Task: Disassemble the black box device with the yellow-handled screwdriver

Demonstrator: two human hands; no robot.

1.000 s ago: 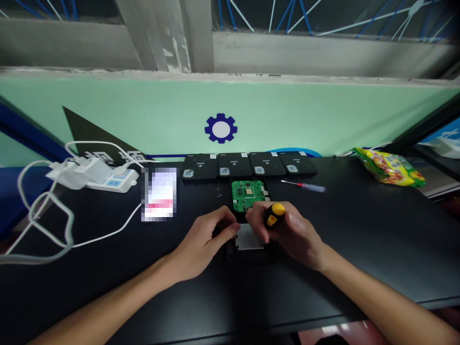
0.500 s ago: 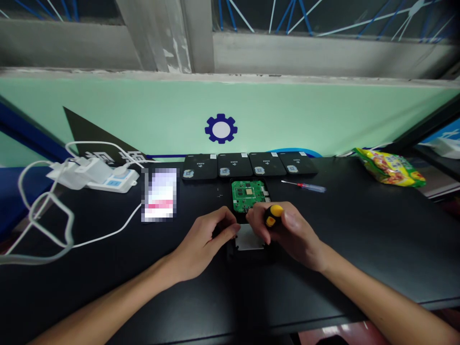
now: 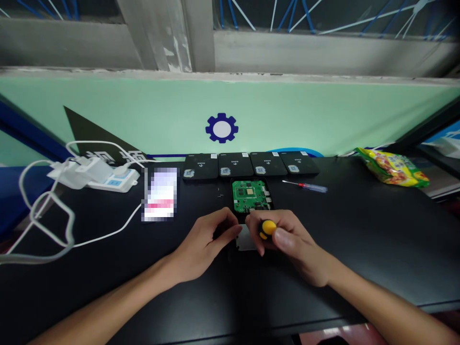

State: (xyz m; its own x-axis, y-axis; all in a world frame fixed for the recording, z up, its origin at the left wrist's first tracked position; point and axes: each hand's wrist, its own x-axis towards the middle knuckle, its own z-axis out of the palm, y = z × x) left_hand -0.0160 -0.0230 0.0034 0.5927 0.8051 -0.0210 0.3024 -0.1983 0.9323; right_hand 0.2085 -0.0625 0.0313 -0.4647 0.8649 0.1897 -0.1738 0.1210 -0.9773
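Note:
My right hand (image 3: 289,239) is closed round a screwdriver (image 3: 268,228) with a yellow and black handle. Its shaft and tip are hidden beneath the fingers. Under that hand lies a black casing half with a silver metal plate (image 3: 245,240) inside. At its left rim my left hand (image 3: 212,239) pinches with thumb and forefinger, and the fingertips partly cover the grip. Just behind sits the other black half, holding a green circuit board (image 3: 247,194). Several tiny screws (image 3: 220,194) lie left of the board.
Several closed black boxes (image 3: 201,166) line the wall. A clear-handled screwdriver (image 3: 305,186) lies to the right, before a yellow-green snack bag (image 3: 395,166). On the left are a blurred-out phone (image 3: 160,194), a white power strip (image 3: 117,181) and looped white cables (image 3: 68,230).
My right hand has shifted slightly down and toward me, and the screwdriver handle has tilted and moved left with it. My left hand stays almost where it was.

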